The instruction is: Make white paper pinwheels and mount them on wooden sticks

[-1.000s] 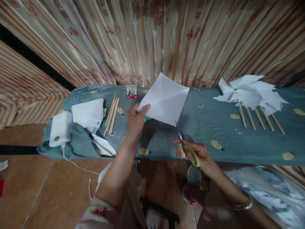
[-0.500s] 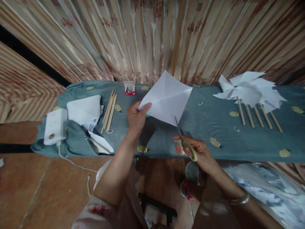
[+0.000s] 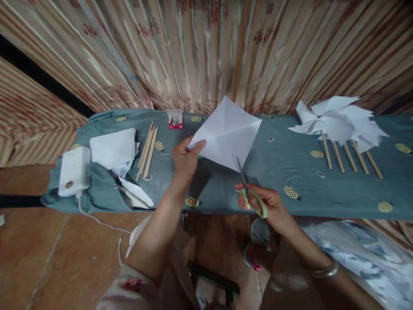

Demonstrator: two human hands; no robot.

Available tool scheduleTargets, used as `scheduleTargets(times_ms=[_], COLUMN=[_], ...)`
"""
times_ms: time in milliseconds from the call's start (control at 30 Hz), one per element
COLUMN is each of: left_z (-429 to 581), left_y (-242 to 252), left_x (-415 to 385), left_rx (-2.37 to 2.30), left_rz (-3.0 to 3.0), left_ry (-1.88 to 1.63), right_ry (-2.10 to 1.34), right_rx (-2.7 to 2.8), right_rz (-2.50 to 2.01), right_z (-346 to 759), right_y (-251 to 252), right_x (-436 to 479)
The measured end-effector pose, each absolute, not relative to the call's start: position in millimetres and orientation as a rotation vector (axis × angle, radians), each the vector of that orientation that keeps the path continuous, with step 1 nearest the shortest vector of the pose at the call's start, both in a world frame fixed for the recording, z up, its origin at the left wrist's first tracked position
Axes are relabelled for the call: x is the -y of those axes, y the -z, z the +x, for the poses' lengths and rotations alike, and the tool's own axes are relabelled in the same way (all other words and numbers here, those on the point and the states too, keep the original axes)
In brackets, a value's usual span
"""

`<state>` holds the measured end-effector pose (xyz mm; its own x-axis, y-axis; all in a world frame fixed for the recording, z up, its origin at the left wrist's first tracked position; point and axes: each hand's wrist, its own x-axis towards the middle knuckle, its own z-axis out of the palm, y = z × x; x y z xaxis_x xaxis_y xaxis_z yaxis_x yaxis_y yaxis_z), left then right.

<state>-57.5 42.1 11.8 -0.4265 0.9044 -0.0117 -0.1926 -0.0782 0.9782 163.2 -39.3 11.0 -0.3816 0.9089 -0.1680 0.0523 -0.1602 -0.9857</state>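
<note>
A square sheet of white paper (image 3: 230,129) with diagonal creases is held up over the table, turned corner-down. My left hand (image 3: 186,157) pinches its left corner, thumb on top. My right hand (image 3: 263,199) grips scissors (image 3: 248,197) with pale green handles, some of its fingers through the loops. The scissor blades are apart and straddle the paper's near corner. At the right lie several white paper pinwheels (image 3: 337,118) on wooden sticks (image 3: 346,157), partly overlapping.
Left on the green tablecloth (image 3: 277,159) are loose wooden sticks (image 3: 148,150), a small red box of metal pins (image 3: 176,120), a stack of white paper (image 3: 112,148), folded paper pieces (image 3: 135,193) and a white corded device (image 3: 75,170). A pleated curtain (image 3: 206,51) hangs behind.
The paper in my left hand has shifted very slightly right and down, toward the scissors. My right hand and the scissors stay almost where they were.
</note>
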Motion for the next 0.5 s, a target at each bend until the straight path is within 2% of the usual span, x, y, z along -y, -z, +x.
scheduleTargets(times_ms=[500], left_z=[-61.0], left_y=[-8.5], left_x=[-45.3], left_rx=[-1.324], left_rz=[0.919], left_ry=[-1.684], right_ry=[-1.661], right_rx=[1.275], right_rz=[-1.204], right_z=[158.6], right_y=[-6.2], right_x=[42.5])
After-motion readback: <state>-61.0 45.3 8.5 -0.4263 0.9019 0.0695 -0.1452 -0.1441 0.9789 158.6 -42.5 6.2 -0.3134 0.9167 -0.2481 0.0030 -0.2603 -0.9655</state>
